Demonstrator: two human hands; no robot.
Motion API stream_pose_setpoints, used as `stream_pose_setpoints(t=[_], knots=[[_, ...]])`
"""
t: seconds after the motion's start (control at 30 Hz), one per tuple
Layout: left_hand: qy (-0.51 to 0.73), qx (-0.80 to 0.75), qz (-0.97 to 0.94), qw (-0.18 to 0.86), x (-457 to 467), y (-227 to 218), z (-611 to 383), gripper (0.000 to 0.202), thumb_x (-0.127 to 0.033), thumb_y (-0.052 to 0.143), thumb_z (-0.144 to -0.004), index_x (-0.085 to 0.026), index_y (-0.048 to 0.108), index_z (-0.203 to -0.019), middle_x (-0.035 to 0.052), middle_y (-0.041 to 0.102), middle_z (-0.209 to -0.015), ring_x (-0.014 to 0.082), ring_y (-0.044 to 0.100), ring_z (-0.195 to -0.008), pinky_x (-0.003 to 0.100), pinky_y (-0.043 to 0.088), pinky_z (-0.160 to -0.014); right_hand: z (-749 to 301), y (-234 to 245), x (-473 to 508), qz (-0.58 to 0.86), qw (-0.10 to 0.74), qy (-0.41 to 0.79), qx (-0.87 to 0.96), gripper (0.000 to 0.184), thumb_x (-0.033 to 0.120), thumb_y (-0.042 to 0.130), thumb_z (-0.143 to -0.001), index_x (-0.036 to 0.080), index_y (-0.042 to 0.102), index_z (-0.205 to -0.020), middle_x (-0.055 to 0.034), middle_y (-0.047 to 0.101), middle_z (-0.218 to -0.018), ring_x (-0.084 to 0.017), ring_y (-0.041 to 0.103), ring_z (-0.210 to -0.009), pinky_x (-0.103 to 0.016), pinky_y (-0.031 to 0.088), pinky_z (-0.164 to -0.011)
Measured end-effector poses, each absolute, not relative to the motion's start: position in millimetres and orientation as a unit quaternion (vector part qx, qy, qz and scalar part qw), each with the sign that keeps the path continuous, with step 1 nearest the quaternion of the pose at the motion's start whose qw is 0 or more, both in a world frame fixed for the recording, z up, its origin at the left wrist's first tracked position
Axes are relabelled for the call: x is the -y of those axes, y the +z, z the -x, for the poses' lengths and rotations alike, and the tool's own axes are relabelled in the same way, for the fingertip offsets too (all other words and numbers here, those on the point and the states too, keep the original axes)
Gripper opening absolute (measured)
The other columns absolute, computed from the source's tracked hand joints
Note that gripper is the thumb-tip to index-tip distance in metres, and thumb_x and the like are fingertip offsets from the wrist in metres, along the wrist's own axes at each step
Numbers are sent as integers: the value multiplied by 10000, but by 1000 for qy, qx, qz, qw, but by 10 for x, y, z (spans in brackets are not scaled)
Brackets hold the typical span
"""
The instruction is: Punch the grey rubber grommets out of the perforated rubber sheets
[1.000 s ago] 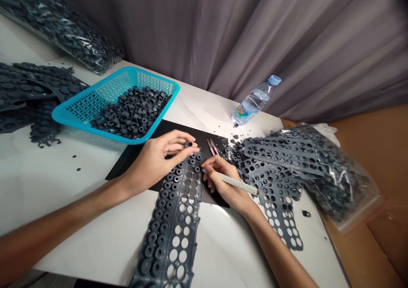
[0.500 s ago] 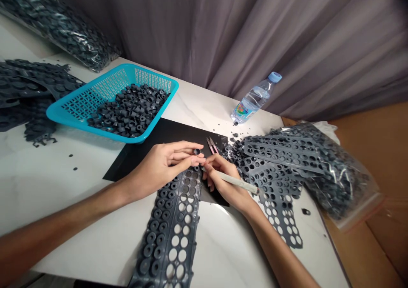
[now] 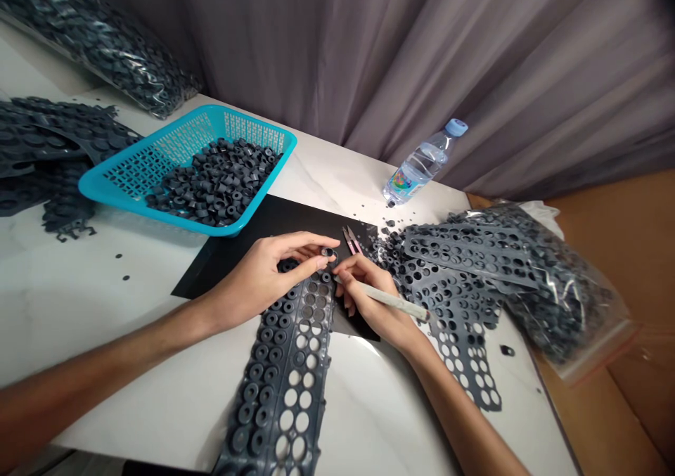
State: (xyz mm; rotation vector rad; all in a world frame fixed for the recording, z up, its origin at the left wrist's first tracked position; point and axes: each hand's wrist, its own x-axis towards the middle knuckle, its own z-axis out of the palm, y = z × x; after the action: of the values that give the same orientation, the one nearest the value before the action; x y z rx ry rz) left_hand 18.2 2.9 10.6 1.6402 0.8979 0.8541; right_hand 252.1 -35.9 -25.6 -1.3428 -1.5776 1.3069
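Observation:
My left hand (image 3: 279,261) pinches a small round dark rubber piece (image 3: 328,252) between thumb and fingers, just above the far end of the perforated rubber sheet (image 3: 275,391). That sheet runs toward me, with raised ring-shaped pieces on its left side and mostly open holes on its right. Close by on the right, my right hand (image 3: 372,293) is closed round a pen-shaped tool with a pale handle (image 3: 393,300). Its tip is near the held piece and hard to make out. Small pink-handled snips (image 3: 352,241) lie just beyond my right hand.
A blue basket (image 3: 142,216) holds many loose rubber pieces. Punched sheets (image 3: 469,265) and a filled plastic bag (image 3: 574,307) lie on the right. A water bottle (image 3: 425,163) stands near the curtain. A black mat (image 3: 211,268) lies under my hands; more sheets (image 3: 58,138) are at left.
My left thumb and fingers have closed in around the small rubber piece, which sits slightly lower and nearer the thumb. The right hand with the tool has barely moved.

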Motion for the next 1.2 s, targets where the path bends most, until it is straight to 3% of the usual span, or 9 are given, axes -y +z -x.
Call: stream_pose_setpoints(t=[0.43,0.93,1.2], knots=[[350,-367,-686,522,-16,132,-187,302,-384,675,-1022,-241,769,-1271,48,799,-1271,245,755,-1160,360,594,-1024,-2521,-280,363,524,339,498,602,288,510,572,-1080,231,630,-1039,19,639,-772,-114,562,-544,-217,466,-497],[333,-358,-682,544,-17,117,-189,282,-349,678,-1023,-237,760,-1268,36,808,-1241,230,764,-1137,338,594,-1006,-2504,-240,367,521,332,495,611,273,491,577,-1087,227,624,-1039,26,629,-774,-106,563,-548,-207,458,-489],[329,-362,-726,484,17,142,-190,262,-332,656,-1036,-249,767,-1259,13,801,-1265,203,763,-1095,292,598,-977,-2522,-266,365,523,325,489,618,263,482,567,-1091,226,622,-1061,28,625,-777,-108,559,-550,-212,463,-493]])
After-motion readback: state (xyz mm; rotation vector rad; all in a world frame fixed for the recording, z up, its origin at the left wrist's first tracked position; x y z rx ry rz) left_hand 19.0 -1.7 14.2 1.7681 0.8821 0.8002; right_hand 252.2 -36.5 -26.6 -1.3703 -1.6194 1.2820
